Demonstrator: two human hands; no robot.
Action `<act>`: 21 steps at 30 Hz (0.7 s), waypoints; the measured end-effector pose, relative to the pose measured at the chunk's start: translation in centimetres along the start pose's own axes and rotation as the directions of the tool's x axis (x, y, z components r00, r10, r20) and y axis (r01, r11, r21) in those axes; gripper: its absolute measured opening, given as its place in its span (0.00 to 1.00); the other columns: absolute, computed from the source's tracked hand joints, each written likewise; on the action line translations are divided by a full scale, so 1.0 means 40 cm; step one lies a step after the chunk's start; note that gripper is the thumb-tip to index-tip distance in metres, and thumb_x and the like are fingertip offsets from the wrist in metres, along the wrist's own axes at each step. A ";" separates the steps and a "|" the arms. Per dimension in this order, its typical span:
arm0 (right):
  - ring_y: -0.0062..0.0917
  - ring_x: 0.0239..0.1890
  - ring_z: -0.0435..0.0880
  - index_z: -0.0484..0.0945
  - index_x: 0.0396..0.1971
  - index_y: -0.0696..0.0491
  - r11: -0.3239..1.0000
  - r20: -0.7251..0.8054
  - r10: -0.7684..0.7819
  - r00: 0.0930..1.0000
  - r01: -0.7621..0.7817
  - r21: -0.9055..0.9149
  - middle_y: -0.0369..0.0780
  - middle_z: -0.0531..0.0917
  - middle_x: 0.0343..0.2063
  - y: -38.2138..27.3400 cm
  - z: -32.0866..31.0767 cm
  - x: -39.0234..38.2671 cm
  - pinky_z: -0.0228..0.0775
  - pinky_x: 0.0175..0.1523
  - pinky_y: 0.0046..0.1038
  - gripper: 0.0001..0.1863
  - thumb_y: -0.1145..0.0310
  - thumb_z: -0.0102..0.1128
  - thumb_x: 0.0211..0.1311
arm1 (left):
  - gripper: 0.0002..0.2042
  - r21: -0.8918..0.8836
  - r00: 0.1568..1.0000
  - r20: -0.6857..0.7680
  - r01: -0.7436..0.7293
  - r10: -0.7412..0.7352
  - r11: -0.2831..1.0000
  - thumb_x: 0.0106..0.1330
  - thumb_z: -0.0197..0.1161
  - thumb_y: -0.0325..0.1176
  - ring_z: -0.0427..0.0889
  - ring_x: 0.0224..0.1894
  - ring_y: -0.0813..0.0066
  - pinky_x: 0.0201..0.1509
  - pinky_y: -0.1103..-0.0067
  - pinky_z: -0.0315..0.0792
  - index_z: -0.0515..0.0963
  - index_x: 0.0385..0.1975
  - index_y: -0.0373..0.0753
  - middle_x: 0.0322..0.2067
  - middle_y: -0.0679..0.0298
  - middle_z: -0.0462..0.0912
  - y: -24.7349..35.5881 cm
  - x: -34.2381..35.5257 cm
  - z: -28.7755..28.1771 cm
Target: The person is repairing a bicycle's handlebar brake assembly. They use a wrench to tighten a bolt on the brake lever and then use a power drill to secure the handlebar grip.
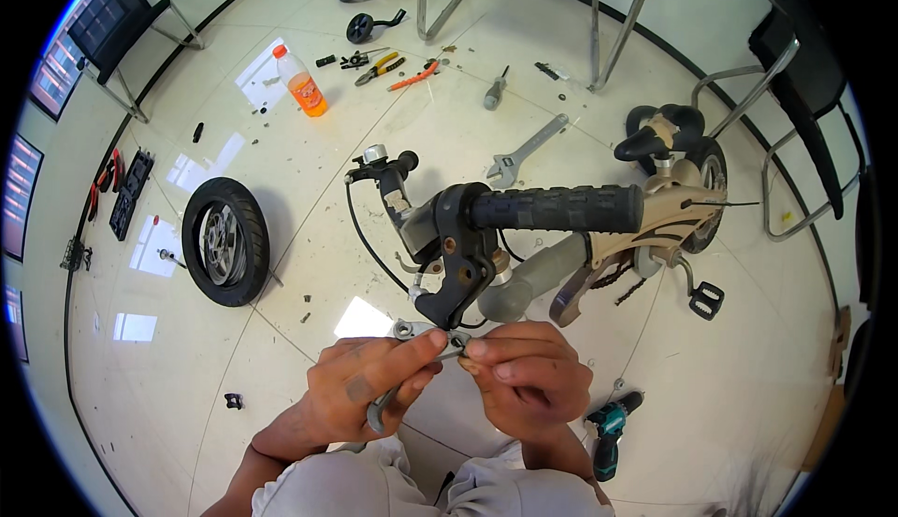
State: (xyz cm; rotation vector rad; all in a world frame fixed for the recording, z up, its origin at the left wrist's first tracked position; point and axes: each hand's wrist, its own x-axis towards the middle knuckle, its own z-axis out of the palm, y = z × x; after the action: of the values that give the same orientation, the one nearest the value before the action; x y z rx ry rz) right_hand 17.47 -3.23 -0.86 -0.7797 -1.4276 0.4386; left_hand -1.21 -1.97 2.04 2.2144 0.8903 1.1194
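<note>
My left hand [374, 377] is closed around a grey metal brake lever [377, 416], whose curved end sticks out below the fingers and whose holed end shows above them. My right hand [528, 377] pinches at the lever's other side with thumb and fingertips; any small part between them is too covered to make out. Just above both hands is the black brake lever bracket [458, 260] on the handlebar, beside the ribbed black grip [557, 208]. A black cable [360, 227] curves down toward the bracket from the far handlebar end.
The beige child's bicycle [655, 208] lies to the right, its pedal [706, 300] sticking out. A detached wheel [225, 242] stands at left. Around are an adjustable wrench [527, 150], screwdriver [496, 90], pliers [379, 69], orange drink bottle [301, 85], power drill [610, 438] and chairs [117, 26].
</note>
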 end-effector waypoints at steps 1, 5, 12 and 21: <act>0.31 0.34 0.87 0.76 0.32 0.55 1.000 0.003 0.019 1.000 -0.019 0.006 0.42 0.88 0.33 -0.002 0.001 0.000 0.80 0.35 0.25 0.18 0.88 0.72 0.44 | 0.26 -0.005 1.000 0.007 0.013 -0.013 1.000 0.57 0.69 0.19 0.77 0.20 0.75 0.27 0.80 0.73 0.75 0.58 0.36 0.24 0.68 0.82 0.000 0.001 -0.001; 0.32 0.34 0.87 0.76 0.32 0.54 0.997 -0.040 0.077 0.996 -0.077 0.007 0.42 0.88 0.33 -0.010 0.014 -0.002 0.79 0.36 0.26 0.18 0.88 0.72 0.44 | 0.25 0.100 1.000 0.003 0.028 -0.029 0.995 0.57 0.70 0.21 0.73 0.17 0.75 0.24 0.78 0.69 0.77 0.57 0.37 0.20 0.70 0.76 0.015 -0.003 -0.001; 0.30 0.34 0.85 0.75 0.33 0.52 0.997 -0.020 -0.002 1.000 0.000 -0.081 0.40 0.87 0.35 -0.013 0.015 0.003 0.77 0.37 0.25 0.19 0.88 0.70 0.44 | 0.22 0.390 0.991 -0.079 -0.071 0.110 0.918 0.50 0.76 0.28 0.76 0.33 0.74 0.33 0.78 0.69 0.84 0.48 0.45 0.32 0.69 0.78 0.019 0.012 -0.001; 0.30 0.36 0.85 0.75 0.35 0.51 0.988 0.068 -0.055 0.996 0.064 -0.139 0.37 0.86 0.38 -0.020 0.006 0.009 0.77 0.39 0.25 0.21 0.87 0.70 0.42 | 0.20 0.409 0.985 0.063 -0.172 0.160 0.896 0.48 0.69 0.27 0.80 0.44 0.68 0.42 0.74 0.72 0.83 0.45 0.45 0.43 0.66 0.82 0.023 0.048 -0.038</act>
State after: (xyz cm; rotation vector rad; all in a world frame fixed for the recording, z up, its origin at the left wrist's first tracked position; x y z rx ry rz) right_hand 17.13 -3.49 -0.05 -0.8402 -1.5500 0.3220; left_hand -1.31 -0.94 4.44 2.6894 1.0172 1.0448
